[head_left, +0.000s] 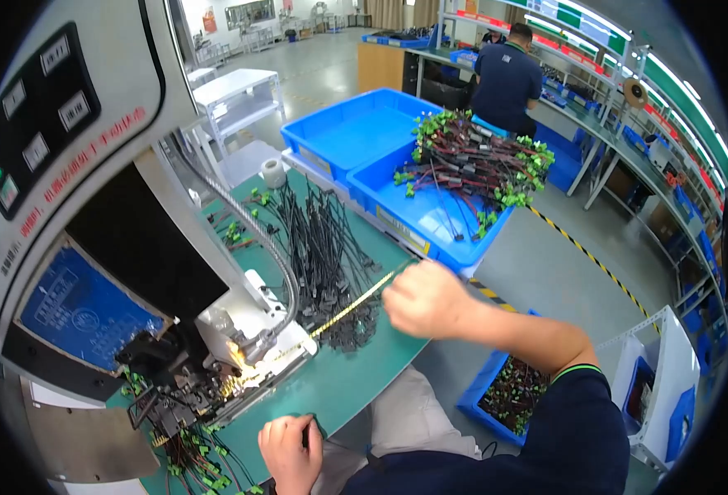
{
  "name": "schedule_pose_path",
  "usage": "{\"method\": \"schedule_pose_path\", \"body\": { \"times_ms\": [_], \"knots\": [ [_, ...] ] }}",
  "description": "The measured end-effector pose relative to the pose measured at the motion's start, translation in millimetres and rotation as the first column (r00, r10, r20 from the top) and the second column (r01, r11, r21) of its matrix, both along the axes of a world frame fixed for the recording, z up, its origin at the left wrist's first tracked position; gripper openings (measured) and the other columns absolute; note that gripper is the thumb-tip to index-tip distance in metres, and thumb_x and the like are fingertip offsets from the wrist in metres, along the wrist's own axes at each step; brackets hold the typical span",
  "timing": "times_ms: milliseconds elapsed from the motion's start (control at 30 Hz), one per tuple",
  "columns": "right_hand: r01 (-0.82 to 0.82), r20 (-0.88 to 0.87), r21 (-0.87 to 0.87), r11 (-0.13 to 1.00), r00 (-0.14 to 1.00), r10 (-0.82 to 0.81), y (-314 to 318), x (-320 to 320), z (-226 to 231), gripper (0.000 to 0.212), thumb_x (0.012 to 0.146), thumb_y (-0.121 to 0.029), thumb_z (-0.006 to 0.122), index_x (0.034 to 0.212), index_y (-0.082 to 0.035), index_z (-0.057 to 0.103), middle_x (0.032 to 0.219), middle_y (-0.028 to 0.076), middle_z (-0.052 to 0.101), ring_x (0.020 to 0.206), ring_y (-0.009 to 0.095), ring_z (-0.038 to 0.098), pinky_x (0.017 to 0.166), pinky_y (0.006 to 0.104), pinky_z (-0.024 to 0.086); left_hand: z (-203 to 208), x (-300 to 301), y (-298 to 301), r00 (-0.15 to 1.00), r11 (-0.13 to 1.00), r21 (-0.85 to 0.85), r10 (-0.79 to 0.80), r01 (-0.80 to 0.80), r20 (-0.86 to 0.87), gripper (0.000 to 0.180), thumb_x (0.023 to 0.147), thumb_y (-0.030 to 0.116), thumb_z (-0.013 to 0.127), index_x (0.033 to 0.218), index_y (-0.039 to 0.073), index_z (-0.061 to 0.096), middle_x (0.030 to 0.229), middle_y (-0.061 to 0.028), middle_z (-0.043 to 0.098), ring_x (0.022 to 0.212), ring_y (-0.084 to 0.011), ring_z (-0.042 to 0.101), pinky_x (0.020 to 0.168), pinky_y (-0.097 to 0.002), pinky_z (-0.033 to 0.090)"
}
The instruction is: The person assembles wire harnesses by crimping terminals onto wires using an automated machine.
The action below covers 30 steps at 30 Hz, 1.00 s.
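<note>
My right hand (420, 299) is closed over the table's edge. Out of it, toward the left, runs a thin yellow strip with dark marks (354, 308), pulled straight from the lit head (253, 363) of a white and black bench machine (133, 223). My left hand (290, 452) is closed at the near edge of the green table (323, 396). Something small and dark shows between its thumb and fingers; its kind is hidden. A pile of black cables with connectors (319, 256) lies beyond the strip. Cables with green connectors (199, 458) lie below the machine head.
Two blue bins (314, 153) stand behind the table, one heaped with green-ended cables (479, 161). Another blue bin (471, 400) sits low at the right beside a white rack (669, 371). A metal hose (277, 256) arches over the table. Someone in dark clothes (508, 82) sits farther back.
</note>
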State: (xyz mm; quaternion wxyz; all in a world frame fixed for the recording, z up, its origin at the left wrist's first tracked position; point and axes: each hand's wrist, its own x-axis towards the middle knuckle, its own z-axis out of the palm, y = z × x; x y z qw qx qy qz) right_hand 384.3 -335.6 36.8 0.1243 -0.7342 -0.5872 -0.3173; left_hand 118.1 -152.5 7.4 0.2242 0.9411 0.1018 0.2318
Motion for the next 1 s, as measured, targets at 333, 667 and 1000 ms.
{"method": "schedule_pose_path", "body": {
  "times_ms": [333, 667, 1000],
  "knots": [
    [0.183, -0.173, -0.105, 0.977, 0.964, -0.2, 8, -12, -64, 0.014, 0.077, -0.018, 0.066, 0.081, -0.007, 0.058, 0.079, 0.006, 0.051, 0.078, 0.023, 0.054, 0.069, 0.0351, 0.045, 35, -120, 51, 0.849, 0.819, 0.227, 0.511, -0.528, 0.133, 0.01, 0.086, 0.006, 0.064, 0.091, -0.003, 0.062, 0.088, -0.0175, 0.063, 0.079, -0.0307, 0.059, 0.076, -0.0385, 0.047],
    [0.198, -0.237, -0.108, 0.974, 0.947, -0.219, 16, -17, -58, 0.015, 0.076, -0.016, 0.062, 0.083, -0.004, 0.058, 0.083, 0.008, 0.054, 0.084, 0.025, 0.055, 0.077, 0.0359, 0.045, -35, -148, 192, 0.766, 0.761, 0.157, 0.642, -0.63, -0.037, 0.028, 0.092, 0.017, 0.057, 0.11, -0.004, 0.06, 0.103, -0.0209, 0.063, 0.1, -0.0349, 0.057, 0.091, -0.0395, 0.041],
    [0.19, 0.067, -0.072, 0.979, 0.98, -0.185, 16, -21, -65, 0.008, 0.07, -0.011, 0.055, 0.076, -0.007, 0.056, 0.073, 0.005, 0.047, 0.071, 0.019, 0.049, 0.066, 0.0307, 0.039, -21, -133, 194, 0.801, 0.795, 0.099, 0.593, -0.599, 0.082, 0.029, 0.09, 0.021, 0.062, 0.11, -0.001, 0.06, 0.106, -0.0156, 0.064, 0.092, -0.0305, 0.059, 0.085, -0.0387, 0.044]
  ]
}}
